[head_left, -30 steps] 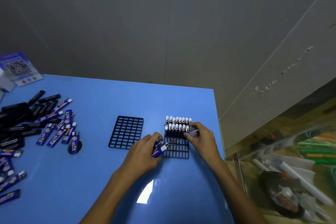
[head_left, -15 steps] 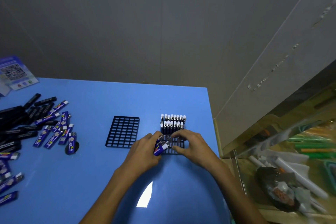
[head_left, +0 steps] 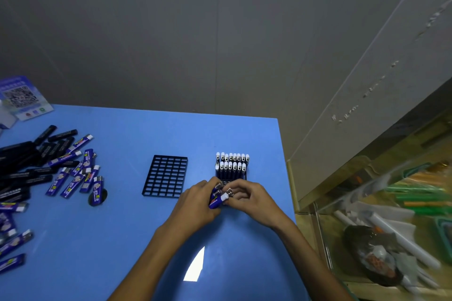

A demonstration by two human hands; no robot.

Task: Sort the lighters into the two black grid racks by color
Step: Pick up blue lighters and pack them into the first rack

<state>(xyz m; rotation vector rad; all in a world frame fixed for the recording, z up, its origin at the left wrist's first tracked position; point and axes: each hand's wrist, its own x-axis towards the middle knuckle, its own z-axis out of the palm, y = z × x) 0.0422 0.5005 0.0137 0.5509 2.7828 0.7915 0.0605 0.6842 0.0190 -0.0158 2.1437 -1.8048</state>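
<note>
Lighters [head_left: 218,197] gripped by both hands [head_left: 226,199] on blue table [head_left: 127,239] against grey wall [head_left: 171,32]

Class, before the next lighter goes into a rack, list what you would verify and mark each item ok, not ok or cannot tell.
1. Lighters in hand: left hand grips blue lighters. Ok.
2. Right hand pinches the white-capped end of one lighter. Ok.
3. Colour match: right rack holds only blue lighters. Ok.
4. Free slots in the right rack: near rows hidden behind the hands. Cannot tell.
5. Left rack free for black lighters: empty. Ok.
6. Standing lighters upright: two neat rows. Ok.
</note>
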